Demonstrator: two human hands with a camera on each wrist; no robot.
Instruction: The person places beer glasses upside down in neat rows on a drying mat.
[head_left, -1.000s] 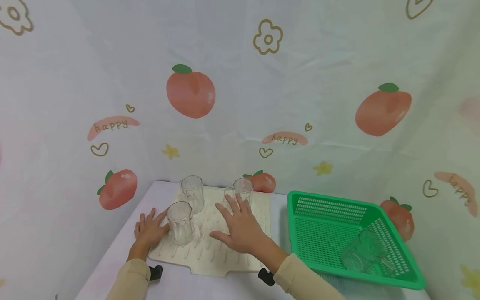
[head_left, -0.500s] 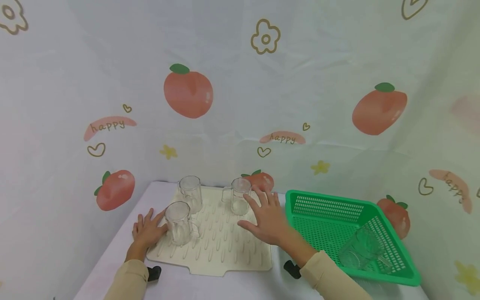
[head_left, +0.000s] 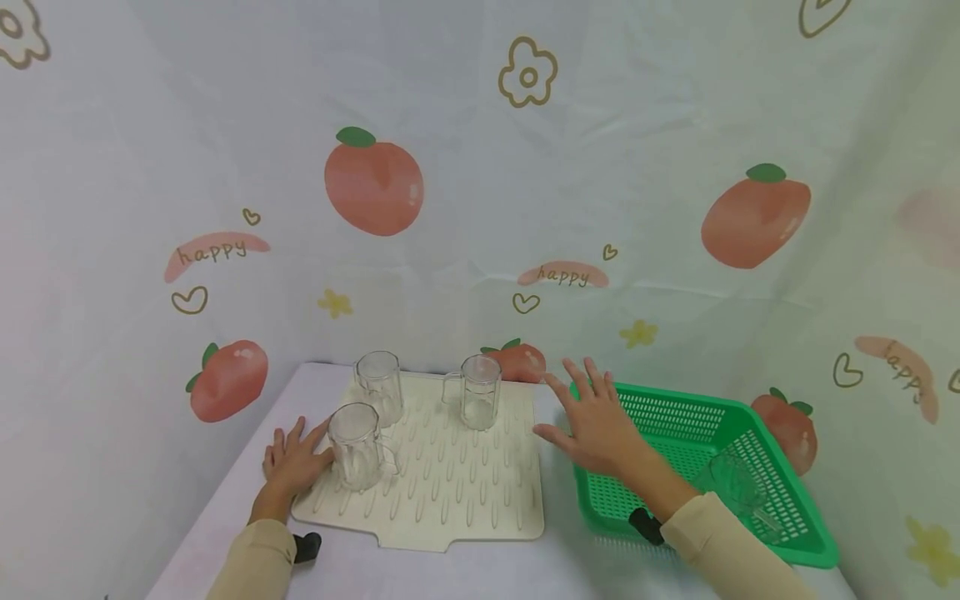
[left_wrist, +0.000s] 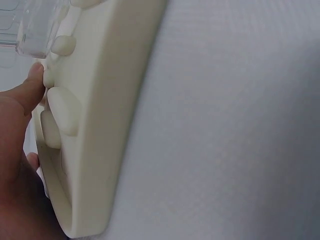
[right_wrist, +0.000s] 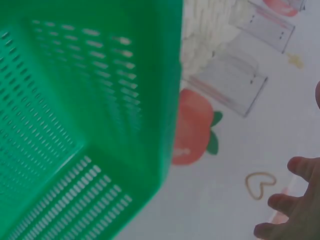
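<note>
My left hand (head_left: 296, 465) rests at the left edge of the cream ridged drying mat (head_left: 427, 521), its fingers spread beside the nearest clear glass mug (head_left: 356, 458). In the left wrist view a thumb (left_wrist: 32, 90) lies by the mat's knobs, close to the mug base (left_wrist: 37, 40); whether they touch I cannot tell. A second glass mug (head_left: 381, 390) and a third glass mug (head_left: 480, 393) stand upright toward the back. My right hand (head_left: 596, 425), spread and holding nothing, hovers over the left rim of the green plastic basket (head_left: 675, 400). Inside the basket leans another glass mug (head_left: 731, 483), partly hidden by the forearm.
A white tablecloth (head_left: 390, 575) lies under the mat and basket. Behind the table hangs a white curtain (head_left: 465, 208) printed with fruit, hearts and flowers. Black straps (head_left: 306, 547) circle both wrists. The basket stands right of the mat, separated by a narrow strip of cloth.
My right hand has moved right, from over the mat near the third mug to the basket's left rim. The left hand and the mugs have stayed in place.
</note>
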